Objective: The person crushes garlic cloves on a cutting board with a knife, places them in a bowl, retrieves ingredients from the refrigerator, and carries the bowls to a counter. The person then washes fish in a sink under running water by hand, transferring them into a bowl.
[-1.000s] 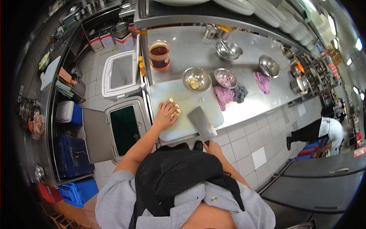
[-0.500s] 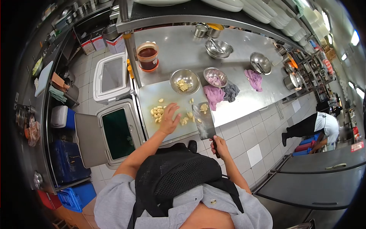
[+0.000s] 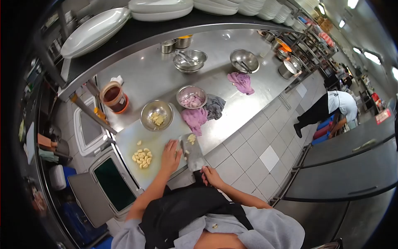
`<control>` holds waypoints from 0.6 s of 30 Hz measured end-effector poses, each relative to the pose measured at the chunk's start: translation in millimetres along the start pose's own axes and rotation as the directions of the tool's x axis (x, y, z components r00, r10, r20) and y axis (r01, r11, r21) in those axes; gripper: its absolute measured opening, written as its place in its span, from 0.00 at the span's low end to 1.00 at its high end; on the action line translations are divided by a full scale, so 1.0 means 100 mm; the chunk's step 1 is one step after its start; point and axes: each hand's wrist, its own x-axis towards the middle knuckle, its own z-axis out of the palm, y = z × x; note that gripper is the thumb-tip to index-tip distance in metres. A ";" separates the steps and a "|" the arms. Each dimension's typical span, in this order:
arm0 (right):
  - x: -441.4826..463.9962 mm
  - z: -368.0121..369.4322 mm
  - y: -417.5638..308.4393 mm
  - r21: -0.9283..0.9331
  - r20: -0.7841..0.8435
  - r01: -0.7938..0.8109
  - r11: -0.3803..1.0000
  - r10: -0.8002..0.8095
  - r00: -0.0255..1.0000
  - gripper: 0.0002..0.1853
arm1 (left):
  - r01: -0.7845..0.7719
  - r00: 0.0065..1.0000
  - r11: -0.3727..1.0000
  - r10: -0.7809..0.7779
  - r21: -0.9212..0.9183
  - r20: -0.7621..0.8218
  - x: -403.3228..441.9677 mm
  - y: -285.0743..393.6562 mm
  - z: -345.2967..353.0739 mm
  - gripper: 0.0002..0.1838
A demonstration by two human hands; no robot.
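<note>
My right hand (image 3: 212, 176) grips the handle of a cleaver (image 3: 194, 157). Its broad blade lies flat over the right edge of the white cutting board (image 3: 126, 139), with crushed garlic (image 3: 191, 139) on the far end. My left hand (image 3: 169, 157) is on the board just left of the blade, fingers stretched forward; what lies beneath them is hidden. Left of that hand sits a pile of peeled garlic cloves (image 3: 142, 158). A steel bowl (image 3: 146, 121) holding garlic pieces stands at the board's far side.
Beyond the board are a bowl of sliced purple pieces (image 3: 191, 99), purple (image 3: 195, 120) and grey cloths (image 3: 214, 106), and a tub of dark liquid (image 3: 112, 96). A shelf of white plates (image 3: 161, 10) overhangs the steel table. Another person (image 3: 338, 106) bends over at right.
The view has swung, shifting the table leftward. My left hand has moved from beside the clove pile to the cleaver blade. The loose garlic between pile and blade no longer shows there.
</note>
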 end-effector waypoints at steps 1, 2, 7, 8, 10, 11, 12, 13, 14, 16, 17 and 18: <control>0.03 0.05 -0.05 0.010 -0.009 0.001 1.000 -0.001 1.000 0.25 | 0.077 0.991 0.996 -0.081 -0.044 -0.106 -0.06 0.07 -0.01 0.32; 0.00 0.10 -0.08 -0.038 0.071 -0.028 0.999 0.031 0.997 0.24 | 0.070 0.993 0.996 -0.075 -0.046 -0.094 -0.02 0.14 0.03 0.32; -0.04 0.24 -0.32 -0.053 0.228 -0.022 0.998 0.034 0.973 0.22 | 0.138 0.896 0.990 -0.130 -0.012 -0.425 0.14 0.34 0.16 0.29; 0.00 0.20 -0.39 -0.117 0.247 0.042 0.992 -0.012 0.969 0.21 | 0.150 0.887 0.989 -0.137 -0.004 -0.441 0.20 0.35 0.11 0.29; 0.02 0.17 -0.70 -0.169 0.265 0.099 0.981 -0.052 0.963 0.21 | 0.036 0.844 0.999 -0.010 0.039 -0.537 0.40 0.49 -0.14 0.25; 0.02 0.17 -0.88 -0.214 0.263 0.148 0.965 -0.089 0.961 0.21 | 0.043 0.838 0.998 -0.010 0.047 -0.545 0.53 0.55 -0.31 0.25; 0.03 0.17 -1.05 -0.266 0.253 0.218 0.939 -0.151 0.956 0.20 | -0.009 0.798 1.000 0.016 0.015 -0.603 0.68 0.61 -0.49 0.21; 0.02 0.18 -1.20 -0.266 0.266 0.222 0.938 -0.150 0.952 0.20 | -0.063 0.752 0.998 0.040 -0.012 -0.658 0.85 0.64 -0.64 0.17; 0.01 0.17 -1.34 -0.315 0.240 0.270 0.910 -0.199 0.950 0.19 | -0.058 0.761 0.997 0.006 -0.059 -0.648 1.01 0.58 -0.78 0.15; -0.03 0.10 -1.48 -0.360 0.228 0.312 0.879 -0.242 0.943 0.19 | -0.055 0.777 0.982 -0.071 -0.180 -0.625 1.31 0.42 -1.01 0.12; -0.06 0.03 -1.50 -0.356 0.166 0.284 0.890 -0.239 0.957 0.20 | -0.053 0.783 0.966 -0.116 -0.251 -0.612 1.41 0.32 -1.10 0.11; -0.11 -0.02 -1.47 -0.349 0.110 0.255 0.902 -0.231 0.967 0.21 | -0.029 0.777 0.970 -0.130 -0.241 -0.615 1.47 0.08 -1.11 0.11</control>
